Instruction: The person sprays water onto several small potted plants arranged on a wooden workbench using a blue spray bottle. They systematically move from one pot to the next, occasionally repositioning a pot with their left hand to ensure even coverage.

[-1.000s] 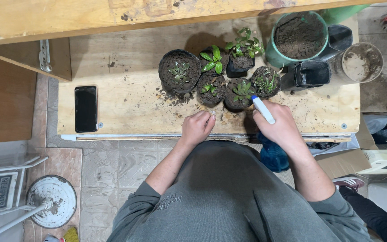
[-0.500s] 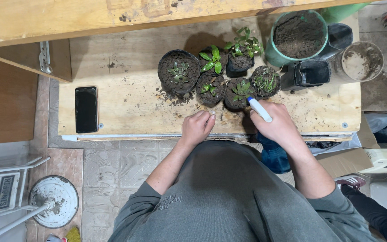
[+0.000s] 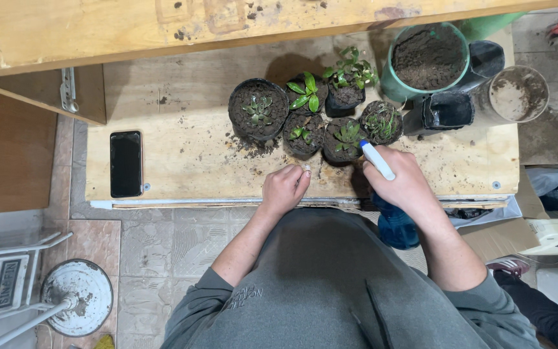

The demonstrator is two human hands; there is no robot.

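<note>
The right hand (image 3: pixel 403 182) grips a blue spray bottle (image 3: pixel 392 223), nozzle beside potted seedlings (image 3: pixel 347 139); the left hand (image 3: pixel 284 189) rests curled on the worktop (image 3: pixel 188 165).

Wooden bench (image 3: pixel 182 155) over tiled floor (image 3: pixel 156 249)

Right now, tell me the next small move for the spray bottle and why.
Probably squeeze the trigger. The right hand holds the spray bottle with its white nozzle aimed at the small pots just ahead, while the left hand rests curled on the wooden bench.
</note>
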